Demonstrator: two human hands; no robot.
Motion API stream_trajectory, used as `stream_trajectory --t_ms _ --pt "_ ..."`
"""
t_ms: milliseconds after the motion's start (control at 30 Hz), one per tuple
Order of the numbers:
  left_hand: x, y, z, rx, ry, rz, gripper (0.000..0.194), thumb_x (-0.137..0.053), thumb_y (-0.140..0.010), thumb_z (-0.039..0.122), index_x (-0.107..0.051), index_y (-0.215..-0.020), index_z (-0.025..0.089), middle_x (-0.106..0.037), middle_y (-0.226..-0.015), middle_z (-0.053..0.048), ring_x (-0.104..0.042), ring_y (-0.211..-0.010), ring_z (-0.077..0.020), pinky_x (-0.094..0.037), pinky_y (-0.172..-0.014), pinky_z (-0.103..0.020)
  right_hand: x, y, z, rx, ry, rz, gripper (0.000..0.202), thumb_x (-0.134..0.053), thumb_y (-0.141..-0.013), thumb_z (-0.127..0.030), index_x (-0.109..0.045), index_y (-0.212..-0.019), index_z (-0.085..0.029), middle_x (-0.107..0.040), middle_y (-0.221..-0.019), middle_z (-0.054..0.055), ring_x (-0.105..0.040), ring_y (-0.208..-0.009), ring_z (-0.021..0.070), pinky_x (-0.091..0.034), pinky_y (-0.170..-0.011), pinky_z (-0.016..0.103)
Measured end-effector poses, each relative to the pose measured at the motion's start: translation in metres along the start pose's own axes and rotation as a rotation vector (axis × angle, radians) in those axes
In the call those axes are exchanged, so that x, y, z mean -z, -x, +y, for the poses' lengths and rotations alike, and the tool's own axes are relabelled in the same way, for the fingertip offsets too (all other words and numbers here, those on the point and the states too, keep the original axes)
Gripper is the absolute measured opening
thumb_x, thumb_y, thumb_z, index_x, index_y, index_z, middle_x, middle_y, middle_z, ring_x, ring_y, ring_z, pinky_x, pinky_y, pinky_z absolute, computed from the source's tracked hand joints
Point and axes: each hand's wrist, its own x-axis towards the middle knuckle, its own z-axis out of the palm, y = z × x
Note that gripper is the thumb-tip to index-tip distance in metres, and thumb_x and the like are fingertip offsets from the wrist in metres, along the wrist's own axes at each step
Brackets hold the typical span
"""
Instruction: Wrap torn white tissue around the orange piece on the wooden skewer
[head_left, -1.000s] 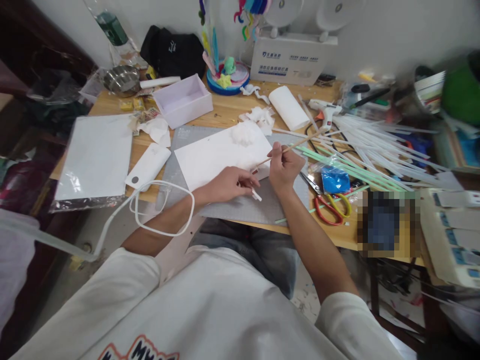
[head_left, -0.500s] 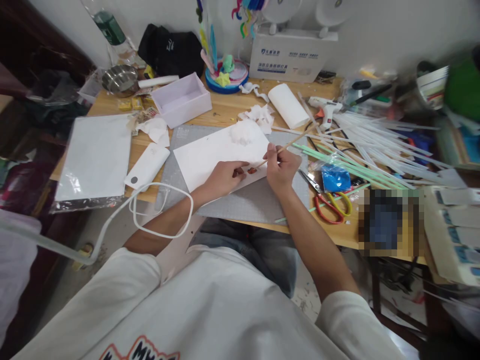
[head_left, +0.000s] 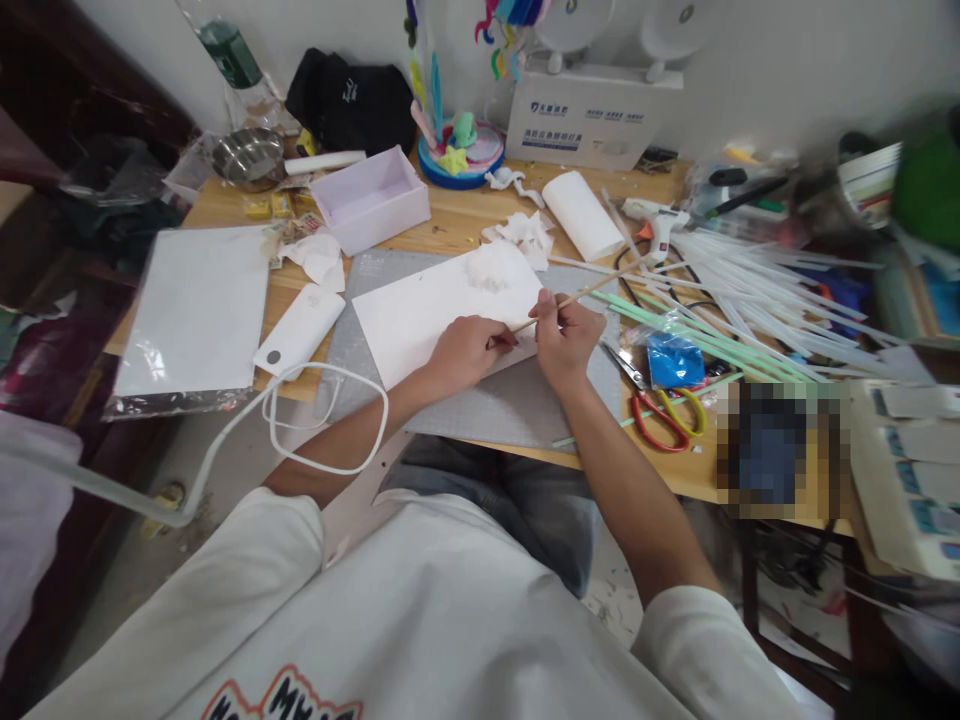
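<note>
A thin wooden stick (head_left: 585, 293) slants across my right hand (head_left: 566, 335), whose fingers are closed around it. Its lower tip points down toward the fingertips of my left hand (head_left: 474, 350). The fingers of that left hand are curled together over the near right part of a white sheet (head_left: 405, 310). What they pinch is hidden; a small orange-brown piece was visible at that spot before. On the same sheet, beyond both hands, lies a small white heap (head_left: 491, 268). A grey cutting mat (head_left: 525, 405) is underneath.
Scissors (head_left: 660, 405), a blue packet (head_left: 675, 360) and green and clear sticks (head_left: 720, 280) crowd the right side. A glue gun (head_left: 660, 225) and white roll (head_left: 583, 215) lie behind. A lilac box (head_left: 371, 200), white power bank (head_left: 300, 330) and looped white cable (head_left: 386, 400) are leftward.
My left fingers have moved slightly right and now cover the orange-brown piece. The stick's tip has come closer to them. The whole view has shifted a little.
</note>
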Motion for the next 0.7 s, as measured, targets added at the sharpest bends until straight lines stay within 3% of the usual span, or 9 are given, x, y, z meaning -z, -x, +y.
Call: stream_trajectory --t_ms 200,567,700 --pt "0.001 -0.006 -0.008 0.028 -0.063 0.035 0.021 -0.063 -0.090 0.022 -0.083 -0.097 0.022 -0.078 -0.098 -0.005 -0.069 -0.090 -0.0203 -0.050 -0.085 -0.031 0.000 -0.002 0.002 -0.002 0.025 0.099 0.060 -0.042 -0.098 -0.061 -0.059 -0.058 -0.020 -0.048 -0.049 -0.003 -0.042 -0.048 0.0082 -0.031 -0.056 0.029" --pt "-0.005 -0.022 -0.010 0.042 -0.056 0.056 0.018 -0.065 -0.084 0.017 -0.083 -0.089 0.020 -0.072 -0.092 -0.006 -0.065 -0.083 -0.0187 -0.049 -0.081 -0.032 -0.001 -0.001 0.006 -0.018 0.039 0.163 0.058 -0.044 -0.098 -0.061 -0.061 -0.060 -0.020 -0.047 -0.048 -0.004 -0.042 -0.048 0.0091 -0.030 -0.057 0.030" --pt "-0.006 -0.021 -0.013 0.033 0.001 0.064 0.018 -0.066 -0.085 0.018 -0.083 -0.092 0.019 -0.072 -0.092 -0.006 -0.065 -0.083 -0.0179 -0.050 -0.083 -0.031 0.002 0.001 0.005 0.040 0.044 0.171 0.061 -0.038 -0.100 -0.062 -0.060 -0.060 -0.021 -0.050 -0.050 -0.002 -0.046 -0.050 0.0100 -0.032 -0.058 0.031"
